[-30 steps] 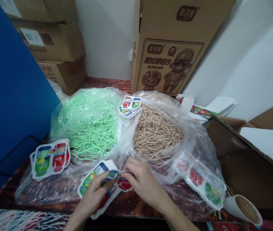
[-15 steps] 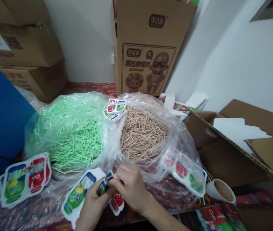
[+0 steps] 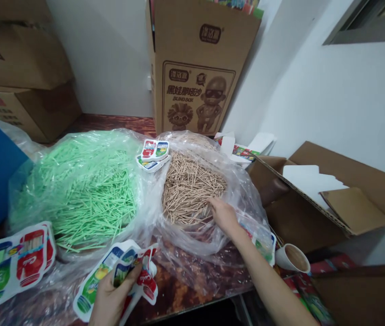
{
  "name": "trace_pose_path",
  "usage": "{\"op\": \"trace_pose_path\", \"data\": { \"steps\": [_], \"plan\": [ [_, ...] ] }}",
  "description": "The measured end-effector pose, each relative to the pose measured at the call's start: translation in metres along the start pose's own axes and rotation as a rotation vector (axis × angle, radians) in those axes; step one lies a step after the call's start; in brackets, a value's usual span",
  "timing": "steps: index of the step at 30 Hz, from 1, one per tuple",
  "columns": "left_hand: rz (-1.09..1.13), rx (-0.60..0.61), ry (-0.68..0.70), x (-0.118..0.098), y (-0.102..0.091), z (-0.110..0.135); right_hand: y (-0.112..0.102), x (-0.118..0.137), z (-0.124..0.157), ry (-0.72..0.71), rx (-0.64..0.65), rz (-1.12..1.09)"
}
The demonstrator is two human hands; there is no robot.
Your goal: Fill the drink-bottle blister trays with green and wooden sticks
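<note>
In the head view my left hand is closed on a printed pouch with a green lemon-soda half and a red cola half, its middle bent and puckered. Similar flat pouches lie under and beside that hand. My right hand reaches into the right edge of a heap of thin brown sticks in a clear plastic bag. Its fingers are pinched together on the sticks; how many they hold is hidden. Left of this heap, another clear bag holds bright green sticks.
Filled pouches lie at the front left, more pouches between the bags. A paper cup stands at the right, before an open carton. A tall printed carton is behind; stacked boxes stand back left.
My right hand has left the pouch and moved up and right to the brown sticks. My left hand still holds the pouch, slightly lower and left. The view has shifted right.
</note>
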State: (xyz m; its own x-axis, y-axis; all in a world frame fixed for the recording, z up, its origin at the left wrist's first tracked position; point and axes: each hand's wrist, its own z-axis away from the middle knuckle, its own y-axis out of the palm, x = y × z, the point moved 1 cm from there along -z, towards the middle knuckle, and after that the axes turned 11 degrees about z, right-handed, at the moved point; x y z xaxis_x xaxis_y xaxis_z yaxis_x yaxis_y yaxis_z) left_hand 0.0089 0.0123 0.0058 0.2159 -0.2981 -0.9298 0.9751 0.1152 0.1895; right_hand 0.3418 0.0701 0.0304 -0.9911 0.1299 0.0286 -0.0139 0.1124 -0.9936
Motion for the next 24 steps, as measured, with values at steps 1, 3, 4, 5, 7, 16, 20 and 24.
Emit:
{"op": "trace_pose_path", "data": {
  "steps": [1,3,4,5,7,16,20,24],
  "plan": [
    [0.002,0.003,-0.001,0.0,0.0,0.0,0.005,-0.003,-0.001,0.001,-0.003,0.039],
    [0.012,-0.002,0.012,0.0,0.0,0.002,0.013,-0.003,-0.001,-0.013,-0.024,0.11],
    [0.025,-0.015,0.022,0.0,-0.001,0.002,0.015,-0.002,-0.001,-0.022,-0.035,0.139],
    [0.042,-0.036,0.029,0.001,-0.001,0.003,0.016,-0.002,-0.001,-0.03,-0.044,0.156],
    [0.083,-0.081,0.031,0.003,-0.003,0.004,0.016,-0.003,-0.005,-0.03,-0.052,0.158],
    [0.091,-0.035,-0.06,0.009,-0.01,-0.002,0.009,-0.016,-0.034,-0.067,-0.063,0.238],
    [0.085,-0.026,-0.077,0.011,-0.009,0.0,0.007,-0.014,-0.045,-0.131,-0.026,0.287],
    [0.133,-0.029,-0.095,0.009,-0.007,0.002,0.006,-0.014,-0.05,-0.12,-0.021,0.296]
  ]
}}
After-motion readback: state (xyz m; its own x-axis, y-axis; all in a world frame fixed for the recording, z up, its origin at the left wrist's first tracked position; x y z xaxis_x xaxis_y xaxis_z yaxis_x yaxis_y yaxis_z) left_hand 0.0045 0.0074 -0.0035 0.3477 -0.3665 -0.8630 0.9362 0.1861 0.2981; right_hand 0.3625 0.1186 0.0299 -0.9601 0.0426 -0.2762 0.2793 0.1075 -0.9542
